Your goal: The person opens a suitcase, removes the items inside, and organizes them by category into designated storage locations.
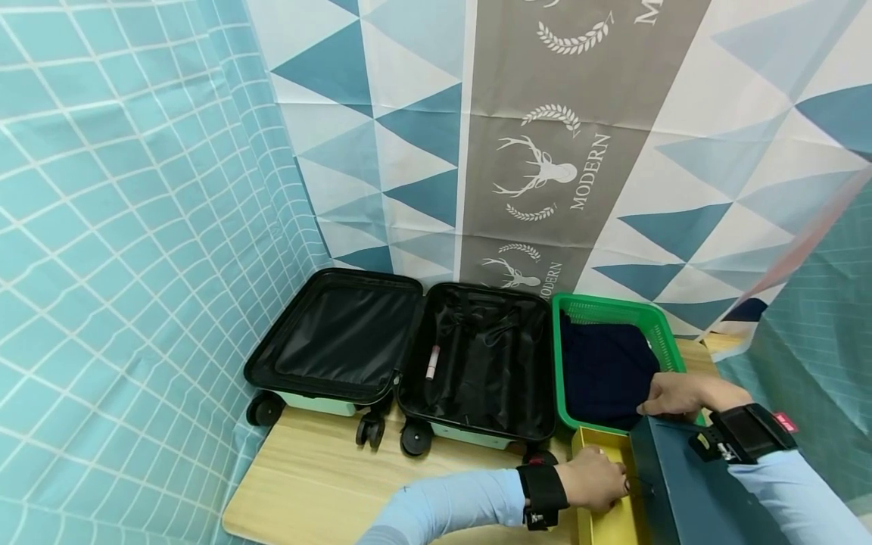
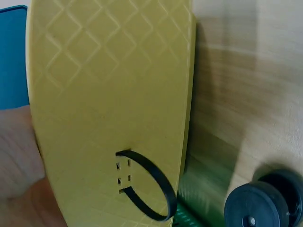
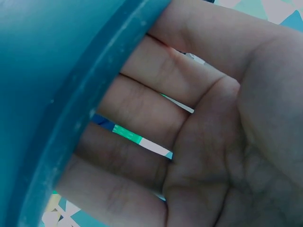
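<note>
On the right, a dark blue box [image 1: 722, 484] has a yellow drawer [image 1: 613, 526] pulled out to its left. My left hand [image 1: 596, 478] reaches over the drawer's front, with its bent fingers down inside. A thin dark line shows by its fingertips; I cannot tell whether they pinch it. In the left wrist view the drawer's patterned front [image 2: 109, 104] carries a black loop strap [image 2: 158, 179], and part of the hand shows behind it. My right hand [image 1: 684, 393] rests at the box's far end. Its fingers [image 3: 137, 104] extend past the blue edge, fingertips hidden.
An open suitcase [image 1: 548, 356] lies on the wooden table [image 1: 327, 469], black-lined, its wheels toward me. A small pink-and-white tube [image 1: 432, 363] lies in its right half. The green basket [image 1: 557, 356] beside it holds dark blue cloth [image 1: 606, 371]. Patterned curtains stand behind.
</note>
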`<state>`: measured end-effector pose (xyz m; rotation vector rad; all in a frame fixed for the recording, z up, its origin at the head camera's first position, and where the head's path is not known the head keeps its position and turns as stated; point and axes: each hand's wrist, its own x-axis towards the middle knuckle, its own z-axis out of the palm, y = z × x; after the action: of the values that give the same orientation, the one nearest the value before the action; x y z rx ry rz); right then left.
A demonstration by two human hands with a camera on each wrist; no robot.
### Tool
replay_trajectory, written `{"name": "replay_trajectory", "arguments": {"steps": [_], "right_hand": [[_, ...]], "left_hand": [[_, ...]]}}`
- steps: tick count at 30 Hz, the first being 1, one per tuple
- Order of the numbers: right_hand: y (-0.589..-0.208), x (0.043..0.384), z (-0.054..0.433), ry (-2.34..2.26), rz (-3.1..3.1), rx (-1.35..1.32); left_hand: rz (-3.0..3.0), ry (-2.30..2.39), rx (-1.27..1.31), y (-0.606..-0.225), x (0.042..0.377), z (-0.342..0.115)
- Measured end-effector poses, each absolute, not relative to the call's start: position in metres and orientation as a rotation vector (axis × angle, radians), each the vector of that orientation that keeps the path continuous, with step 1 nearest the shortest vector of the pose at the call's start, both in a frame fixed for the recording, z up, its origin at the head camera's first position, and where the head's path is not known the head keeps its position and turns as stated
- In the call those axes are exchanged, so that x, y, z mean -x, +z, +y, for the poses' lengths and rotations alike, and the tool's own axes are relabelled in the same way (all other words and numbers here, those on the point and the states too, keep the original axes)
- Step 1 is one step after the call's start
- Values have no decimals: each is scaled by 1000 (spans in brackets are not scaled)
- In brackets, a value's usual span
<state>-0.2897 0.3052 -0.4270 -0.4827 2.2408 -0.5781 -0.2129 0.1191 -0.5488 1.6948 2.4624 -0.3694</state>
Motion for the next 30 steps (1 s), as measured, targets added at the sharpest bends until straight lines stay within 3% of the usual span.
{"name": "replay_trajectory", "arguments": {"steps": [9,17,30], "right_hand": [[-427,288,305,-591,2252,494],[-426,289,315,-666,2137,595],[-426,292,318,-671,2107,667]], "left_hand": [[2578,-202,-1984,-547,220,84],[2725,166,-2163,-573,226,38],[2485,743,-1732,-597,216,26]]}}
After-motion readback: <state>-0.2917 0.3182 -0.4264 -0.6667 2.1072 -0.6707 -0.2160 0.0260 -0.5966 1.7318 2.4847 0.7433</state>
